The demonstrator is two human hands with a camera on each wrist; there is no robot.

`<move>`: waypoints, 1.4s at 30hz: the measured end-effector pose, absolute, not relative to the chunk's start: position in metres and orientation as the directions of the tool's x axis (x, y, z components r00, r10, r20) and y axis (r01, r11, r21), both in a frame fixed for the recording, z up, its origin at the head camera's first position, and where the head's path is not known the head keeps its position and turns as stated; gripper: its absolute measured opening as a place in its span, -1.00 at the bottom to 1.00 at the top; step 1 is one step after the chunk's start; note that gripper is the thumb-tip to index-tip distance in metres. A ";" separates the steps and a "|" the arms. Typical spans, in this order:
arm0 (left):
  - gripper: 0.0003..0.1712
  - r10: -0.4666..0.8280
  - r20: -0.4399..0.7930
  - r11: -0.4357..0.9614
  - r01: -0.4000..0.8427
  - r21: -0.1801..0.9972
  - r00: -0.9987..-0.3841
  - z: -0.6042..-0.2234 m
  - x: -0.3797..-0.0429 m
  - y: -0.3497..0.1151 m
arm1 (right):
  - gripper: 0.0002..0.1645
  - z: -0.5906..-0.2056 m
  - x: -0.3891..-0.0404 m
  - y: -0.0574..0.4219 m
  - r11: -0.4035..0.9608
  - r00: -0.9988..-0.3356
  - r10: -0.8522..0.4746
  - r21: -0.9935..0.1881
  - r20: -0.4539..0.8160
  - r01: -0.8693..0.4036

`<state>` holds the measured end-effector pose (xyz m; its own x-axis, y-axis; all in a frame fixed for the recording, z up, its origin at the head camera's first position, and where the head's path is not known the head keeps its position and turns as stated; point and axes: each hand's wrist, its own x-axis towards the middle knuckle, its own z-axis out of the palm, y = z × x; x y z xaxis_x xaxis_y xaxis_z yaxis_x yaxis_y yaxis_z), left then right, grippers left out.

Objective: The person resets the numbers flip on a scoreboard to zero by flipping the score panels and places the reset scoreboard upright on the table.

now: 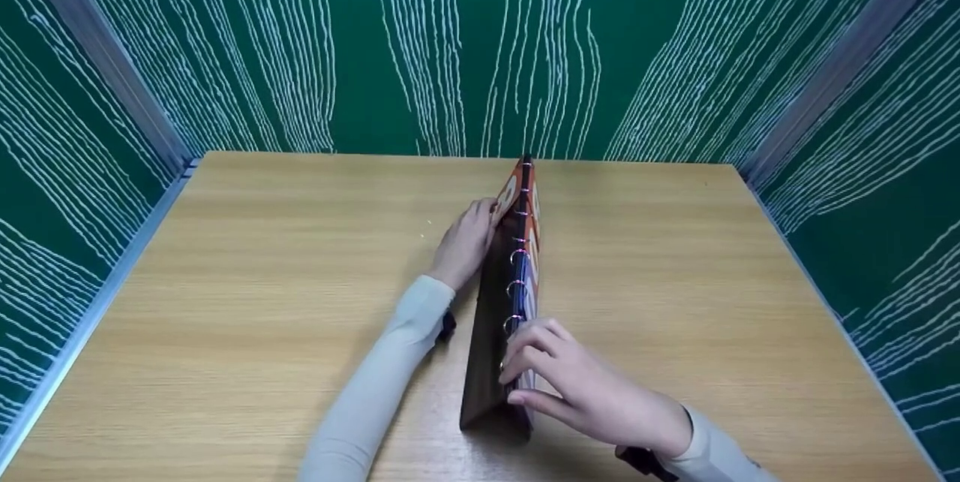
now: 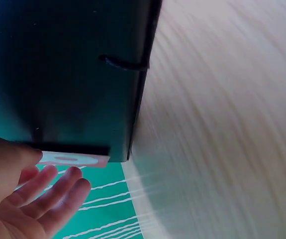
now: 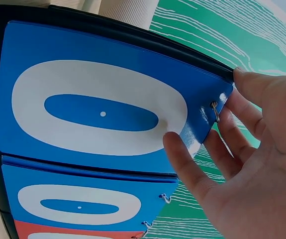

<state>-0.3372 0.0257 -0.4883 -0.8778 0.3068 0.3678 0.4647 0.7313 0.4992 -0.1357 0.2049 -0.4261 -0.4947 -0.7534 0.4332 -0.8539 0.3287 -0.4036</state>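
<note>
A black flip scoreboard stands tent-like on the table, its top edge lined with metal rings. On its right face, blue cards with a white zero show. My left hand is at the far end, on the left side. It pinches a red number card, with the thumb over it and the fingers behind. My right hand grips the near end at the top edge. Its thumb touches the upper corner, one finger lies across the blue card face, and the others reach behind past a ring.
The scoreboard stands on a light wooden table. Green walls with white wavy lines rise at the back and both sides. Grey metal posts mark the corners. A dark strap shows under the right wrist.
</note>
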 end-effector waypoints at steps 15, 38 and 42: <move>-0.62 0.182 0.327 0.833 0.322 0.450 -0.927 -0.489 -0.338 0.019 | -0.81 -0.426 -0.137 0.205 0.322 -0.490 -0.750 -0.403 0.445 -0.857; -0.57 0.248 0.292 0.836 0.356 0.417 -0.924 -0.483 -0.333 0.014 | -0.84 -0.425 -0.135 0.205 0.323 -0.492 -0.754 -0.407 0.435 -0.854; -0.58 0.260 0.310 0.827 0.376 0.417 -0.914 -0.482 -0.333 0.015 | -0.85 -0.425 -0.136 0.206 0.328 -0.496 -0.753 -0.406 0.432 -0.853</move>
<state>-0.3326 0.0146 -0.4821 -0.9145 0.2596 0.3104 0.3765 0.8272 0.4172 -0.1355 0.2055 -0.4250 -0.4960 -0.7531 0.4322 -0.8527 0.3284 -0.4063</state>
